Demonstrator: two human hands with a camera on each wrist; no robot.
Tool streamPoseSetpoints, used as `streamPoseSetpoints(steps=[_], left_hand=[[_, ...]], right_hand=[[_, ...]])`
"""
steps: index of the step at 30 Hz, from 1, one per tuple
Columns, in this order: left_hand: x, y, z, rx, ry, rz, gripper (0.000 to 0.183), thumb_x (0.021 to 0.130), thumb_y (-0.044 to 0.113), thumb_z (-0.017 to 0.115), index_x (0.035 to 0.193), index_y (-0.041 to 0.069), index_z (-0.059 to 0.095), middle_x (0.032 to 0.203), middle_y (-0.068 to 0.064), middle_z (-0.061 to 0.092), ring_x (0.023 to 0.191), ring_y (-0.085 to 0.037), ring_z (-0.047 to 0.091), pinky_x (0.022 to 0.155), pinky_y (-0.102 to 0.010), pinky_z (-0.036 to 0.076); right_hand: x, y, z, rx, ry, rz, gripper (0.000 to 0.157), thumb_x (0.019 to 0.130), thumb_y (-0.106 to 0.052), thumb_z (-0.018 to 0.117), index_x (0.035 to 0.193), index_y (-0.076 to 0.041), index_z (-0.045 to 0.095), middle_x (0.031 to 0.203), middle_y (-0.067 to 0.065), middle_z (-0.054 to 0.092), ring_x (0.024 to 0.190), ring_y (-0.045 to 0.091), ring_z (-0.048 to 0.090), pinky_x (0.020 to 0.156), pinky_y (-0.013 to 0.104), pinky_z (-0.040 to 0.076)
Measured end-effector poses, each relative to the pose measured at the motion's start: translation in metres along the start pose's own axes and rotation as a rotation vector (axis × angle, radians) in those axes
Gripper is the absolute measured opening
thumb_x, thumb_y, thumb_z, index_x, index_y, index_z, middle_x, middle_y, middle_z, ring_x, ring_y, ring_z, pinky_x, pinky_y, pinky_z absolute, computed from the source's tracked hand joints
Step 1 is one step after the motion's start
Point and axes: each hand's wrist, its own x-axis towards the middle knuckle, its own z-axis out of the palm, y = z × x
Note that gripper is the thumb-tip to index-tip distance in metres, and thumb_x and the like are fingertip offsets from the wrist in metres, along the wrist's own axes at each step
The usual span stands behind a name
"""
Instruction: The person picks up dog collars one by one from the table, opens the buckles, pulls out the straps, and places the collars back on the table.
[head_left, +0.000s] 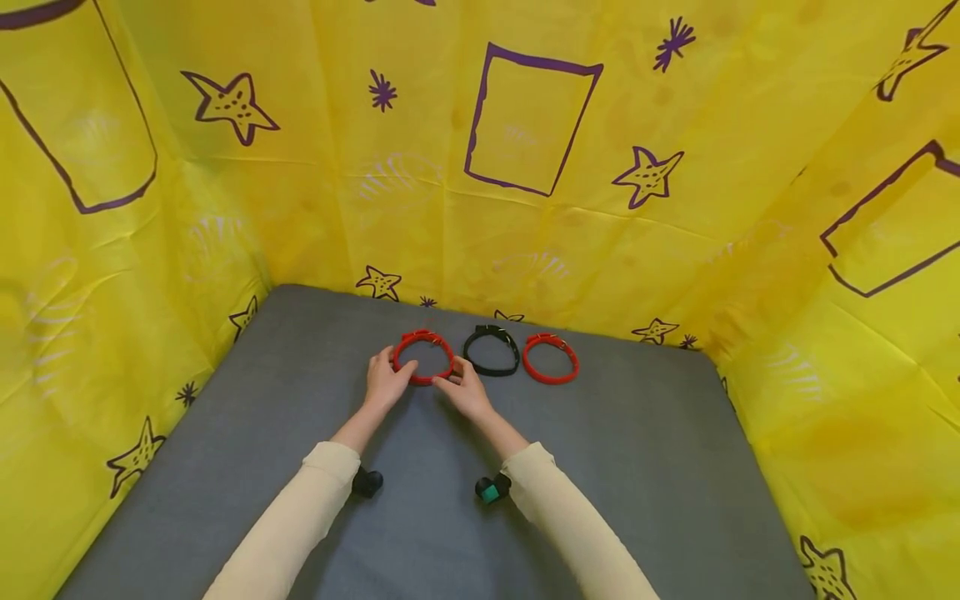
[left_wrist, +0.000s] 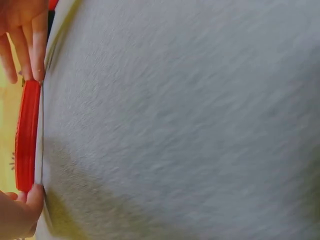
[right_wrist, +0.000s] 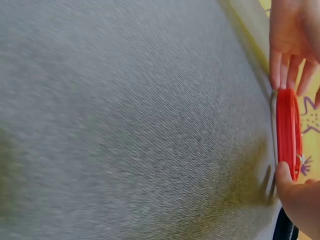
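Observation:
Three buckled collars lie in a row near the back of the grey surface, each fastened into a ring. At the left is a red collar (head_left: 422, 381) with both hands on it. My left hand (head_left: 382, 383) grips its left side, thumb over the ring and fingers outside. On the opposite side, my right hand (head_left: 468, 393) holds it between thumb and fingers. Seen edge-on, the red band (left_wrist: 26, 135) spans between the hands in the left wrist view. Just right of the right hand lies a black collar (head_left: 491, 372), and beyond it another red collar (head_left: 551, 380).
Yellow cloth walls (head_left: 420, 225) with purple drawings enclose the grey surface (head_left: 637, 467) at the back and both sides. Dark wrist-worn devices show under each forearm, the right one (head_left: 491, 490) with a green patch.

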Motion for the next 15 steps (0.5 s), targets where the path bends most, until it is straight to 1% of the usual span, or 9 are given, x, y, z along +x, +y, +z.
streamPoseSetpoints(steps=[3,6,9,12,14,15], left_hand=[[-0.007,-0.005,0.002,-0.004,0.043,0.002,0.063,0.089,0.019,0.061,0.14,-0.01,0.039,0.124,-0.028,0.048,0.115,-0.039,0.047,0.099,-0.048,0.038],[-0.013,-0.009,0.003,-0.021,0.069,-0.006,0.059,0.087,0.015,0.062,0.136,-0.011,0.045,0.116,-0.025,0.051,0.11,-0.038,0.053,0.095,-0.045,0.041],[-0.017,-0.012,0.002,-0.021,0.077,-0.001,0.052,0.086,0.013,0.063,0.131,-0.011,0.052,0.108,-0.022,0.055,0.103,-0.035,0.059,0.088,-0.037,0.045],[-0.021,-0.013,0.0,-0.06,0.044,-0.013,0.043,0.088,0.011,0.064,0.126,-0.009,0.058,0.1,-0.018,0.059,0.088,-0.027,0.067,0.075,-0.024,0.05],[-0.024,-0.014,-0.002,-0.12,0.004,-0.037,0.04,0.09,0.009,0.063,0.125,-0.009,0.06,0.097,-0.016,0.06,0.076,-0.019,0.068,0.068,-0.019,0.051],[-0.026,-0.014,-0.002,-0.15,-0.017,-0.053,0.039,0.091,0.008,0.063,0.126,-0.009,0.06,0.097,-0.015,0.06,0.071,-0.016,0.068,0.065,-0.019,0.053]], right_hand=[[-0.007,0.002,-0.001,0.055,0.032,0.014,0.065,0.092,-0.017,0.067,0.145,0.002,0.036,0.139,0.023,0.048,0.124,0.036,0.051,0.098,0.044,0.045],[-0.01,0.006,-0.004,0.096,0.069,0.029,0.06,0.09,-0.014,0.067,0.142,0.002,0.041,0.134,0.022,0.053,0.12,0.035,0.055,0.095,0.042,0.048],[-0.013,0.011,-0.008,0.134,0.093,0.037,0.057,0.088,-0.011,0.067,0.139,0.003,0.045,0.13,0.022,0.055,0.117,0.033,0.057,0.091,0.039,0.05],[-0.016,0.015,-0.013,0.183,0.095,0.046,0.054,0.089,-0.008,0.066,0.138,0.005,0.046,0.127,0.023,0.055,0.112,0.031,0.059,0.088,0.036,0.052],[-0.018,0.018,-0.016,0.224,0.093,0.058,0.052,0.09,-0.007,0.065,0.137,0.005,0.046,0.125,0.022,0.054,0.106,0.028,0.06,0.087,0.035,0.053],[-0.019,0.019,-0.018,0.237,0.092,0.062,0.051,0.09,-0.006,0.064,0.136,0.006,0.046,0.124,0.022,0.055,0.103,0.026,0.061,0.086,0.034,0.053]])
